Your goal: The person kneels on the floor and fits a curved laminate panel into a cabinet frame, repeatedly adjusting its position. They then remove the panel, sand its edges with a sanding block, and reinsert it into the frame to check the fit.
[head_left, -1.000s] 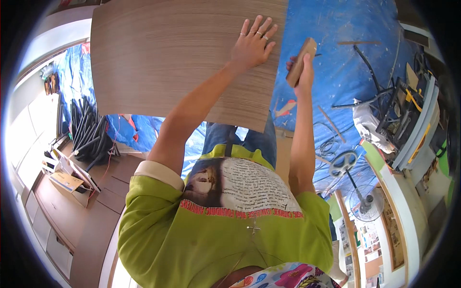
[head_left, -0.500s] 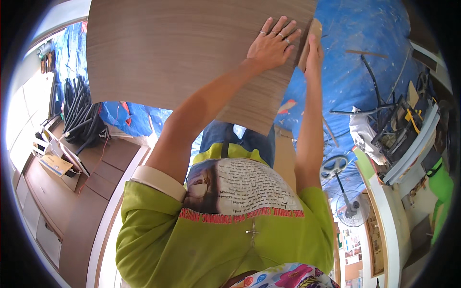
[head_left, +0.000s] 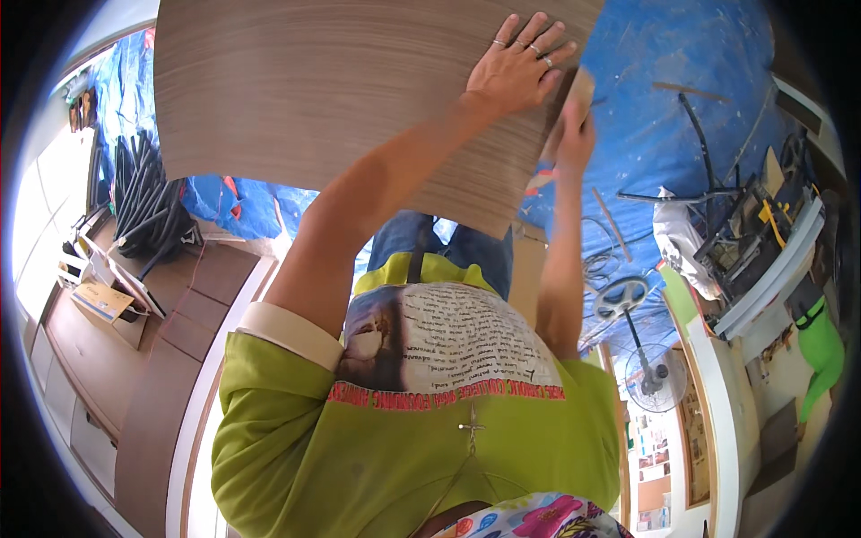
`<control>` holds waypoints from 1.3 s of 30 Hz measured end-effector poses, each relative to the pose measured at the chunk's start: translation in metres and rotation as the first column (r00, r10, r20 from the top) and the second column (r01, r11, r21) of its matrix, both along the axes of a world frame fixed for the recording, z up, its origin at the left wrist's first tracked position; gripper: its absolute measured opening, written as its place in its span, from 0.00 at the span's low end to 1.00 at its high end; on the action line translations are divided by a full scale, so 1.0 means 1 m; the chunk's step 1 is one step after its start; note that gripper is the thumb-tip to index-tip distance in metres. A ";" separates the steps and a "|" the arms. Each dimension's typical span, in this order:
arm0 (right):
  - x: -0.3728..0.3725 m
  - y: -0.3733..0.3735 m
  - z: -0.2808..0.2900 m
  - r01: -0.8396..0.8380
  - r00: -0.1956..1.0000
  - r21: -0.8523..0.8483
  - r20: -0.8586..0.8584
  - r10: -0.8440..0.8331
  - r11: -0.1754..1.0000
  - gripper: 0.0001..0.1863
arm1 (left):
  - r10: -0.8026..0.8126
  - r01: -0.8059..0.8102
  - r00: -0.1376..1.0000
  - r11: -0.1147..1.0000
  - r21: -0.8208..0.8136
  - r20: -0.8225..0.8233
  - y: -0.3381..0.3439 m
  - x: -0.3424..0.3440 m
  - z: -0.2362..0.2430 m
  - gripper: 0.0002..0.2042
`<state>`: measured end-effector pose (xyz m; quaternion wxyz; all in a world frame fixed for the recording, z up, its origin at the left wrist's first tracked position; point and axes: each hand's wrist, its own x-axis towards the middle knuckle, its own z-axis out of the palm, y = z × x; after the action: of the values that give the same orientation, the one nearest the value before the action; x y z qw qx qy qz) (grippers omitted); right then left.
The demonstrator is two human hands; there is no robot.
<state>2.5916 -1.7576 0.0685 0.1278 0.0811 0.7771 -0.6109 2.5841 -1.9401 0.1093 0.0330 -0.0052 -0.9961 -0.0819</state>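
Observation:
A large brown wood-grain board (head_left: pixel 332 99) spreads across the upper middle. My left hand (head_left: pixel 513 67) lies flat on its top near the right edge, fingers spread and rings on several of them. At that edge my right hand (head_left: pixel 574 139), smeared by motion, is closed on a tan flat block (head_left: pixel 582 90) that looks like wood. The block stands along the board's side edge; its lower part is hidden by my hand and whether it touches the edge I cannot tell.
Blue tarp (head_left: pixel 664 54) covers the floor beyond and to the right. A fan (head_left: pixel 653 377) stands at the lower right, with a pile of dark frames and scraps (head_left: pixel 740 233) above it. A bundle of black tubes (head_left: pixel 148 206) lies left, over brown panels (head_left: pixel 170 359).
My right hand has slid nearer to me along the board's edge with the tan block. My left hand has shifted slightly farther away and right, still flat on the board.

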 end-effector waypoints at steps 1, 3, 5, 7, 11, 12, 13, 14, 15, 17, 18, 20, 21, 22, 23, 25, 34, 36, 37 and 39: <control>0.019 0.006 0.001 0.015 1.000 0.030 0.000 -0.015 0.999 0.27 | 0.000 0.000 1.000 1.000 -0.004 -0.001 0.000 -0.002 -0.001 0.24; 0.008 0.003 0.003 -0.021 0.999 -0.007 -0.024 0.021 1.000 0.28 | -0.003 0.003 1.000 1.000 -0.010 -0.002 0.000 -0.006 0.002 0.24; -0.023 -0.007 0.010 -0.031 0.999 -0.030 -0.011 0.030 0.999 0.28 | -0.029 0.029 1.000 0.999 0.031 0.009 0.003 -0.001 0.001 0.26; -0.080 -0.031 0.019 -0.001 0.999 -0.111 0.036 0.005 0.994 0.27 | -0.085 0.085 0.996 0.991 0.107 -0.004 0.003 -0.014 -0.008 0.32; -0.092 -0.032 0.020 -0.003 1.000 -0.088 0.010 0.003 0.996 0.26 | -0.079 0.075 0.997 0.973 0.217 0.008 0.001 -0.016 0.010 0.26; -0.064 -0.026 0.020 -0.041 0.998 -0.039 -0.040 0.040 0.998 0.26 | -0.066 0.064 0.998 0.977 0.205 0.002 0.000 -0.014 0.005 0.26; -0.027 -0.017 0.016 -0.022 0.999 -0.035 -0.040 0.021 0.999 0.27 | -0.053 0.053 0.999 0.979 0.199 -0.003 0.001 -0.011 0.002 0.26; 0.000 -0.009 0.016 0.003 0.999 -0.032 -0.041 -0.004 0.999 0.27 | -0.046 0.046 0.999 0.976 0.213 -0.004 0.001 -0.012 0.001 0.26; 0.008 -0.006 0.023 0.011 1.000 -0.014 -0.011 -0.012 1.000 0.27 | -0.045 0.045 0.999 0.973 0.225 -0.007 0.001 -0.012 0.002 0.26; 0.019 -0.005 0.030 0.027 0.998 0.015 0.057 -0.027 1.000 0.28 | -0.041 0.040 0.999 0.973 0.228 0.000 -0.001 -0.012 0.003 0.26; 0.003 -0.011 0.024 0.043 0.999 -0.035 0.035 -0.041 0.998 0.27 | -0.047 0.045 0.999 0.974 0.223 0.006 0.000 -0.011 0.005 0.26; -0.071 -0.023 0.000 0.040 0.999 -0.101 0.004 -0.040 0.994 0.27 | -0.070 0.071 0.997 0.974 0.213 -0.015 0.001 -0.017 0.006 0.26; -0.097 -0.026 -0.005 0.016 1.000 -0.110 0.006 -0.016 0.994 0.27 | -0.080 0.084 0.996 0.973 0.215 -0.029 0.002 -0.019 0.007 0.26; -0.102 -0.030 0.006 0.007 1.000 -0.073 0.008 -0.007 0.997 0.27 | -0.089 0.095 0.995 0.970 0.222 -0.040 0.002 -0.015 0.006 0.26; -0.105 -0.036 0.020 -0.007 1.000 -0.032 0.011 0.007 0.999 0.26 | -0.093 0.095 0.996 0.973 0.209 -0.016 0.004 -0.011 0.006 0.26; -0.092 -0.028 0.013 -0.077 0.996 0.060 -0.047 0.080 0.995 0.26 | -0.074 0.072 0.997 0.982 0.175 0.008 0.004 -0.016 0.007 0.26; -0.059 -0.023 0.012 0.022 1.000 -0.039 0.001 -0.022 0.999 0.26 | -0.022 0.026 0.995 0.999 0.044 -0.094 0.004 -0.007 -0.003 0.23; -0.120 -0.036 0.013 0.003 1.000 -0.142 -0.021 -0.006 0.990 0.26 | -0.074 0.076 0.997 0.989 0.126 -0.019 0.004 -0.019 0.014 0.25; -0.112 -0.033 0.013 -0.022 0.999 -0.089 -0.031 0.020 0.996 0.26 | -0.097 0.092 0.995 0.981 0.172 0.020 0.006 -0.021 0.020 0.27; -0.093 -0.030 0.021 -0.091 0.994 0.016 -0.058 0.092 0.996 0.26 | -0.084 0.075 0.995 0.983 0.166 0.046 0.005 -0.017 0.015 0.27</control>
<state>2.4983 -1.7874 0.0897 0.1323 0.0282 0.7874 -0.6013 2.5674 -1.9354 0.1243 0.0038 -0.0400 -0.9855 -0.1650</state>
